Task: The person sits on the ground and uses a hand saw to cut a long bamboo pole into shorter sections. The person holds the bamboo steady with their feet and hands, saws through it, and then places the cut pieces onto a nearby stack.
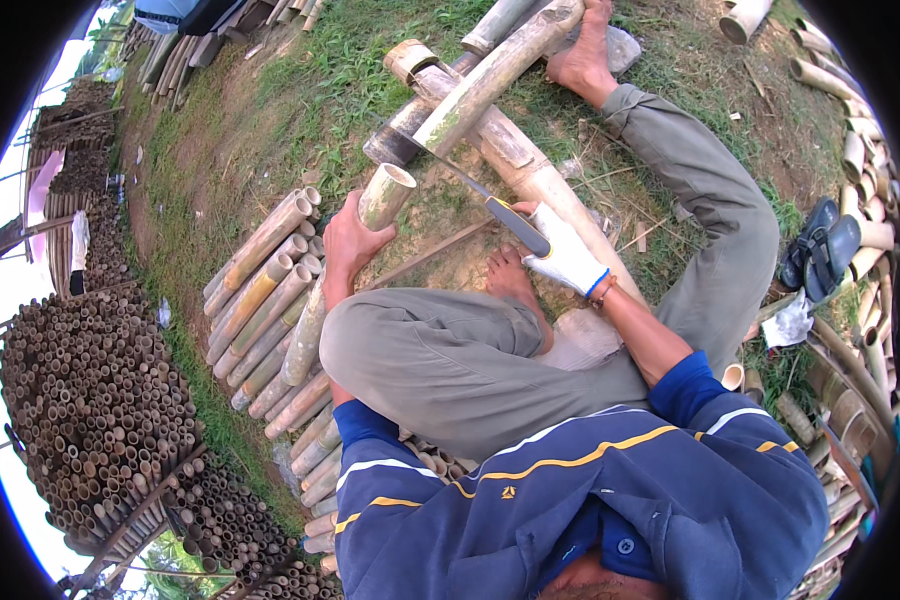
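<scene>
A short bamboo piece [384, 198] with a pale open end is gripped in my bare left hand [348, 243], left of my bent knee. My right hand [567, 252], in a white glove, is closed round the grey and yellow handle of a hand saw [518, 226]. The thin blade points up and left, by the near end of a bamboo pole [505, 72]. That pole slants across a thicker bamboo log [535, 170] and a dark crosspiece [395, 145]. One bare foot [582, 62] presses at its far end. The held piece is apart from the pole.
Cut bamboo lengths [270, 270] are piled close to my left. A large stack of bamboo [95, 385] stands farther left. At the right are dark sandals [818, 248] and more bamboo pieces [870, 170]. My other bare foot [515, 280] rests on the ground near the log.
</scene>
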`<state>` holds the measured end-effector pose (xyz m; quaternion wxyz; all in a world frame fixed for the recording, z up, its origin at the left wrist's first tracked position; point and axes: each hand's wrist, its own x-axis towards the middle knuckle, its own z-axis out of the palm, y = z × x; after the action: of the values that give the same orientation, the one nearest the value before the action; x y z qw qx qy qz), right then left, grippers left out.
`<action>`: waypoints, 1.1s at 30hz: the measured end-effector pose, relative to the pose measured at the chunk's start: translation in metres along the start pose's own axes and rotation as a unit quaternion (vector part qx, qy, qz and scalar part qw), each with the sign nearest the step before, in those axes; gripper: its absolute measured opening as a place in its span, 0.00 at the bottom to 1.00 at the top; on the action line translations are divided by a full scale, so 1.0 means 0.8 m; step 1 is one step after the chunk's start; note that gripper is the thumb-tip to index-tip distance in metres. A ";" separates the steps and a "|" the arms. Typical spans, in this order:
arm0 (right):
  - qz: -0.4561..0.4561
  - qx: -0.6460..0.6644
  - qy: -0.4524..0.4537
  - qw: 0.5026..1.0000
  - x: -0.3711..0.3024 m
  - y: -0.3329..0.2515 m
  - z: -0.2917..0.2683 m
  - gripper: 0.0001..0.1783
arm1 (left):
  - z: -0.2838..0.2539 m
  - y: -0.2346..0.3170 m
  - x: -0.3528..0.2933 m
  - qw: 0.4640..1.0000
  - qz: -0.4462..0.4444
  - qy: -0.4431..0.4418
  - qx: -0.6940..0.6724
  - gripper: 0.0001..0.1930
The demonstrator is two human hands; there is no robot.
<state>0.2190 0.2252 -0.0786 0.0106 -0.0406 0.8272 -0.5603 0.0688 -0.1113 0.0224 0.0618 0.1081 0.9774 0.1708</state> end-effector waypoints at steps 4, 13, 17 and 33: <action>-0.026 0.008 0.016 0.999 -0.018 0.043 0.009 0.37 | -0.050 0.013 -0.034 1.000 -0.001 0.002 0.016 0.42; 0.015 -0.007 -0.061 0.998 -0.017 0.026 0.044 0.47 | -0.186 -0.023 -0.197 0.991 -0.021 0.133 0.022 0.45; -0.058 -0.040 -0.062 0.996 -0.015 0.051 0.042 0.41 | -0.242 -0.015 -0.281 0.983 -0.036 0.149 0.099 0.41; -0.178 -0.084 -0.115 0.974 0.002 0.084 0.039 0.41 | -0.225 0.018 -0.830 0.898 -0.292 0.061 0.323 0.37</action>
<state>0.2157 0.2207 -0.1523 0.0026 -0.2525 0.8441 -0.4730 0.6865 -0.3104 0.2514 0.0108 -0.1788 0.9684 -0.1733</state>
